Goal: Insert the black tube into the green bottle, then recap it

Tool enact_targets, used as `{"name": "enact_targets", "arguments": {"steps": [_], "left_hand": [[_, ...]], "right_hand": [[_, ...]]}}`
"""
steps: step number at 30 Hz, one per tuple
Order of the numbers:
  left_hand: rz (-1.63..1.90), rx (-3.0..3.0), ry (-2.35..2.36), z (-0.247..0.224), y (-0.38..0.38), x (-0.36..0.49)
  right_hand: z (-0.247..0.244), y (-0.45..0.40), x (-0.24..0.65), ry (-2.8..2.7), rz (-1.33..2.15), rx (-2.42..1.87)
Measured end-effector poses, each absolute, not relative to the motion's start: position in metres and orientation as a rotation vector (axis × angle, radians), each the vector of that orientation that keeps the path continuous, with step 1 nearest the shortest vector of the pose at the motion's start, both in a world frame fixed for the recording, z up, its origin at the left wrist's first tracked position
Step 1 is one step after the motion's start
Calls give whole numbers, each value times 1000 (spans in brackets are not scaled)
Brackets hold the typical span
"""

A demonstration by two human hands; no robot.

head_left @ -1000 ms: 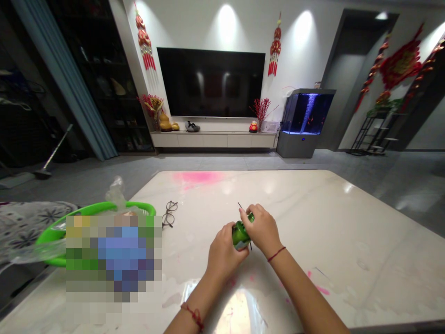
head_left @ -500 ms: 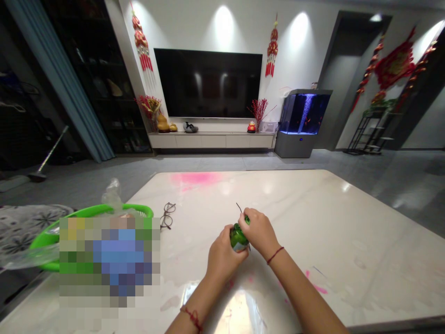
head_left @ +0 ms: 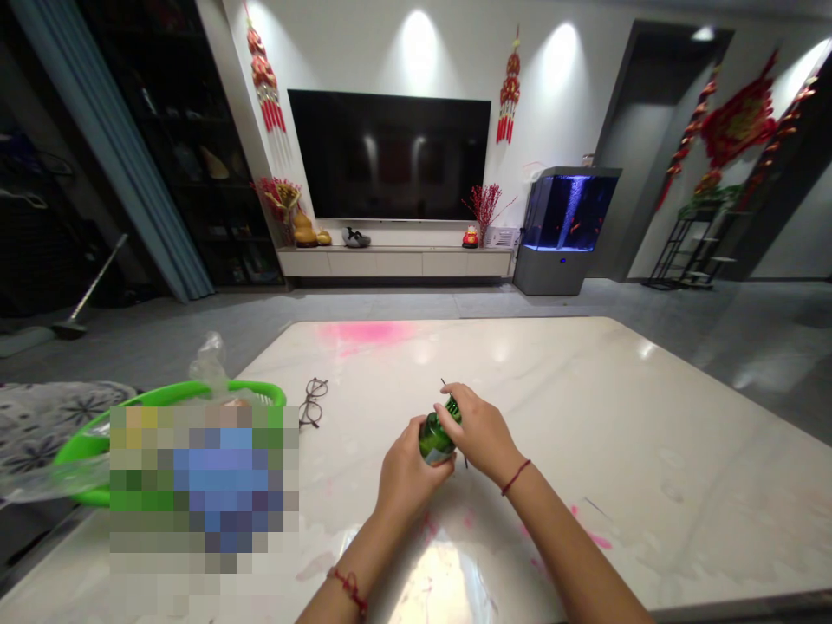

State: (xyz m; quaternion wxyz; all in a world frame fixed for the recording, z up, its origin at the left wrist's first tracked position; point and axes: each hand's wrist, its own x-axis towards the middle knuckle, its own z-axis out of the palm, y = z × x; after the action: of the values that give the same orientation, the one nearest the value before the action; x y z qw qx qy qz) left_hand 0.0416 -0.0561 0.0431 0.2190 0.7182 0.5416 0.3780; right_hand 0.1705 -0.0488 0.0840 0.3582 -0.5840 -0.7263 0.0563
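My left hand [head_left: 408,475] is wrapped round a small green jar [head_left: 434,442] with a pale label low on its side. In my right hand [head_left: 482,433] is a ridged green lid [head_left: 451,406], pinched by thumb and fingers just above and right of the jar's mouth. The lid looks tilted and off the rim, though my fingers partly cover the gap. A thin dark stick-like thing [head_left: 466,464] shows below my right hand, and a similar dark tip pokes out above it; the part between is hidden.
Eyeglasses [head_left: 313,403] lie on the pale table [head_left: 617,407], left of my hands. A green basket [head_left: 175,394] with plastic bags stands at the left edge, partly blurred out. Pink stains mark the tabletop. Beyond are a television [head_left: 390,156] and a fish tank [head_left: 568,212].
My left hand and the jar have shifted slightly left and down. The lid in my right hand has come away from the jar's mouth, and more of its ridged side shows.
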Motion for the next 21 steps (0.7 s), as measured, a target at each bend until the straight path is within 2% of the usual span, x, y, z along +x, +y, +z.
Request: {"name": "enact_targets", "arguments": {"steps": [21], "left_hand": [[1121,1827,1648,43,-48,35]], "right_hand": [[84,-47,181,-1888,183,-1391]]}}
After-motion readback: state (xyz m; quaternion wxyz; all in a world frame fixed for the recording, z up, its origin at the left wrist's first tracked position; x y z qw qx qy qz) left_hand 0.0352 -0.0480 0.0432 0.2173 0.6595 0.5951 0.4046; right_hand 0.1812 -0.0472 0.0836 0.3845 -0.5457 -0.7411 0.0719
